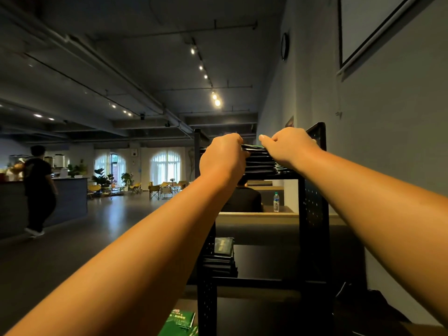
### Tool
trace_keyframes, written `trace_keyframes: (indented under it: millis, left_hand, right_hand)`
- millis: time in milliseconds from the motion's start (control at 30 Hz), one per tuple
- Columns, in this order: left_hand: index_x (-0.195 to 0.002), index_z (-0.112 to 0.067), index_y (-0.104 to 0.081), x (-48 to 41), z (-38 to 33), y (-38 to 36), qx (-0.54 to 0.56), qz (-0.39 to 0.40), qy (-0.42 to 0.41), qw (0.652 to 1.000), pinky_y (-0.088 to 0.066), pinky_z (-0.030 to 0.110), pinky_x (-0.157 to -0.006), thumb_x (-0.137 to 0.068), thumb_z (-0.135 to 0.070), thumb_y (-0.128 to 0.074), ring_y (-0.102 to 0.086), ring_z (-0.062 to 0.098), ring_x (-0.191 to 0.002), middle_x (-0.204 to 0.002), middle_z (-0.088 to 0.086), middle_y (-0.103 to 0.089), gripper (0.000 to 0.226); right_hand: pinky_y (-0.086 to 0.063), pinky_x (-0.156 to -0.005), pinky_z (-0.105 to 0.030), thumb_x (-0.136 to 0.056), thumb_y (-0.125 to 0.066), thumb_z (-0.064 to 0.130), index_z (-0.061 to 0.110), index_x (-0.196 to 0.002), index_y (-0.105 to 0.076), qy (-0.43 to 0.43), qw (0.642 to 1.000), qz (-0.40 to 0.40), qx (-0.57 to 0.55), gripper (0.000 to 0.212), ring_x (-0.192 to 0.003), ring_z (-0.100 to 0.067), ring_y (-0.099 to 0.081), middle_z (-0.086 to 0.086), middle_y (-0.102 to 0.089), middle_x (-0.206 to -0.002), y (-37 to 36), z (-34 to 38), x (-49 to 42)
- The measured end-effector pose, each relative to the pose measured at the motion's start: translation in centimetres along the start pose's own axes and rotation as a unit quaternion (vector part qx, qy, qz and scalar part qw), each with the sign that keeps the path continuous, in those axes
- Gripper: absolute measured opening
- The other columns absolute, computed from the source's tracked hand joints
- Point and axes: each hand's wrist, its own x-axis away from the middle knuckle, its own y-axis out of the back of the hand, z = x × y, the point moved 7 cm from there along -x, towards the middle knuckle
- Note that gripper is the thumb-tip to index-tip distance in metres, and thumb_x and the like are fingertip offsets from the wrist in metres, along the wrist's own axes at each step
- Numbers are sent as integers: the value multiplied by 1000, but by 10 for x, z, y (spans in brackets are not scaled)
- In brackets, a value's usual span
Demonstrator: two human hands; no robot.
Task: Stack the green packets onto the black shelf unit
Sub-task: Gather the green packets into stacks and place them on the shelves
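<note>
The green packets lie in a flat stack on the top shelf of the black shelf unit, and we hold that stack from both ends. Our left hand is at its left end, fingers curled over the top packet and gripping it. Our right hand closes on the right end, thumb laid along the top and the other fingers bent down out of sight behind the knuckles. Both hands touch the uppermost packets, and the lower ones rest on the shelf under them. One level down, a second pile of dark packets sits against the left side of the unit, with one packet propped upright on top of it. Near the bottom edge of the view, just left of the unit's front post, loose packets show bright green print. Through the open frame we see a water bottle standing on a pale ledge and, beside it, the back of a seated person in dark clothes. Far to the left, another person in black stands at a bench carrying jars and plants. Yellow chairs stand before the arched windows, track lights run along the ceiling, and a round clock hangs on the grey wall to our right
</note>
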Motion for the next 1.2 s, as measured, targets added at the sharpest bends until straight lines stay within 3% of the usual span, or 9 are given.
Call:
trace_keyframes:
  millis: [100, 200, 267, 467, 633, 800, 933, 1067, 1200]
  left_hand:
    - [-135, -15, -63, 4, 5, 0, -18, -26, 21, 999, -60, 50, -89, -106, -29, -69, -69, 36, -112, -128, 12, -71, 32]
    - [-134, -12, -61, 7, 11, 1, -4, -43, 39, 998, -59, 52, -92, -106, -21, -68, -68, 37, -115, -130, 14, -70, 30]
    - [-131, -13, -62, 7, 14, 2, 11, -54, 44, 998, -60, 53, -92, -105, -18, -68, -69, 36, -112, -127, 13, -70, 27]
    - [-108, -22, -69, 18, 25, 10, 80, -60, 69, 993, -64, 51, -80, -97, -19, -66, -69, 30, -92, -104, 3, -71, 12]
    - [-107, -33, -72, 42, 35, 19, 121, -28, 62, 990, -66, 48, -79, -94, -21, -67, -72, 22, -94, -107, -4, -74, 18]
    - [-107, -28, -77, 67, 41, 31, 118, 12, 67, 991, -66, 45, -84, -96, -19, -69, -72, 18, -93, -101, -6, -74, 15]
    - [-106, -23, -78, 87, 42, 38, 127, 38, 81, 988, -59, 19, -56, -97, -18, -71, -73, 13, -71, -93, -6, -73, 13]
    - [-99, -22, -77, 114, 42, 46, 137, 86, 86, 983, -67, 37, -59, -98, -19, -70, -76, 22, -62, -86, 2, -74, 8]
    - [-98, -23, -76, 140, 56, 57, 137, 103, 106, 979, -67, 38, -56, -99, -21, -71, -76, 24, -62, -88, 6, -76, 6]
  right_hand:
    - [-49, -109, -61, -104, -31, 76, 25, -85, -72, 10, 1000, -6, -7, 68, -104, -32, -66, -3, -69, -89, 2, 1, 5]
    - [-46, -111, -59, -98, -37, 83, 27, -121, -75, 15, 1000, -18, -7, 72, -121, -33, -63, -3, -75, -115, 5, 0, 10]
    - [-41, -113, -58, -99, -43, 80, 25, -127, -71, 18, 1000, -25, 0, 67, -129, -36, -58, -5, -73, -123, 7, 0, 13]
    - [-49, -107, -49, -104, -59, 55, 18, -121, -71, 17, 991, -100, -81, 43, -134, -36, -49, -11, -60, -133, 20, -4, 30]
    - [-55, -99, -46, -103, -60, 31, 20, -108, -70, 44, 977, -169, -120, 16, -121, -30, -51, -7, -61, -118, 25, 9, 61]
    - [-47, -93, -37, -101, -57, 20, 20, -103, -69, 67, 980, -121, -140, 12, -118, -28, -51, -4, -59, -114, 18, 26, 92]
    - [-53, -97, -42, -100, -59, 19, 21, -101, -72, 74, 978, -79, -179, 12, -117, -26, -54, 0, -59, -112, 5, 39, 117]
    - [-51, -88, -36, -98, -61, 19, 22, -100, -72, 68, 976, -39, -203, 12, -109, -22, -58, 1, -60, -111, -11, 52, 142]
    - [-45, -73, -27, -98, -62, 20, 23, -98, -73, 63, 970, 0, -235, 12, -99, -16, -61, 2, -63, -109, -29, 69, 164]
